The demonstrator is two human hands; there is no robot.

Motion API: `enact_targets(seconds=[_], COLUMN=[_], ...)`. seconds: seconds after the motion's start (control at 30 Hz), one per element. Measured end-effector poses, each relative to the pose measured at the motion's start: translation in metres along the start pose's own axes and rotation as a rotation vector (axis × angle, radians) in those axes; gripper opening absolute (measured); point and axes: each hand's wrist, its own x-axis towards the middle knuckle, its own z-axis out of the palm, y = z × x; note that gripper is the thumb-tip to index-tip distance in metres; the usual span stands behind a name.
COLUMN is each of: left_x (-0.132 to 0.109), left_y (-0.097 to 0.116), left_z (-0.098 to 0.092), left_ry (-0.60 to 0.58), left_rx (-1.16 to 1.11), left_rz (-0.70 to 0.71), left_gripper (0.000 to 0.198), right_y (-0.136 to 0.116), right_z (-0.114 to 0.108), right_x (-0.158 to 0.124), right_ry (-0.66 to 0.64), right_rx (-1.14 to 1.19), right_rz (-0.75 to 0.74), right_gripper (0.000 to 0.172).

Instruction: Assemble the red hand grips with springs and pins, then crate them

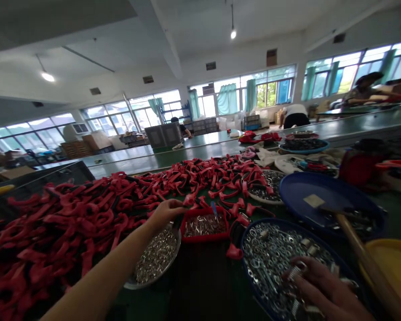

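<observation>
Head view: heaped red-and-black curved handles (96, 218), cut off at left; round pale bowl (147, 284) of small silvery pieces (158, 254), partly hidden by the left forearm (113, 269); left hand (169, 210), its grip impossible to tell, beside a red rectangular tray (205, 238) of slender metal pins (202, 226); round blue basin (246, 265) of loose metal rings (265, 249), over which the blurred right hand (327, 287), cut off below, pinches a silvery coil spring (296, 270).

Left hand (167, 210): bare, small in outline, rounded across the back, tapering to a narrow, bare wrist (150, 226). Left forearm (115, 267): bare, smooth, slender, broadening evenly toward the lower border, which cuts it off. Right hand (332, 292): bare, shown in part, with long fingers (316, 271) rounded at the tips; shadow and blur obscure finer detail. In all, 2 hands and 1 forearm are visible.
</observation>
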Motion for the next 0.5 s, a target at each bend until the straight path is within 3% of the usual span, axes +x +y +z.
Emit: enact_targets(seconds=[0.03, 0.13, 0.23, 0.37, 0.5], left_x=[-0.026, -0.104, -0.153, -0.175, -0.182], left_y=[0.007, 0.024, 0.029, 0.021, 0.014], left_z=[0.015, 0.069, 0.109, 0.125, 0.122], left_ry=[-0.071, -0.351, -0.482, -0.467, -0.41], left_rx=[-0.087, -0.697, -1.069, -1.373, -1.396], left_rz=[0.012, -0.106, -0.261, -0.385, -0.34], left_gripper=[0.028, 0.028, 0.027, 0.024, 0.023], right_y=[-0.011, -0.039, -0.05, -0.042, -0.031], right_z=[0.01, 0.037, 0.053, 0.059, 0.064], right_x=[-0.002, -0.012, -0.028, -0.047, -0.059], right_ry=[-0.027, -0.259, -0.378, -0.388, -0.387], right_rx=[0.006, 0.072, 0.104, 0.171, 0.271], right_rz=[-0.02, -0.152, -0.184, -0.095, -0.041], right_gripper=[0.051, 0.035, 0.026, 0.031, 0.034])
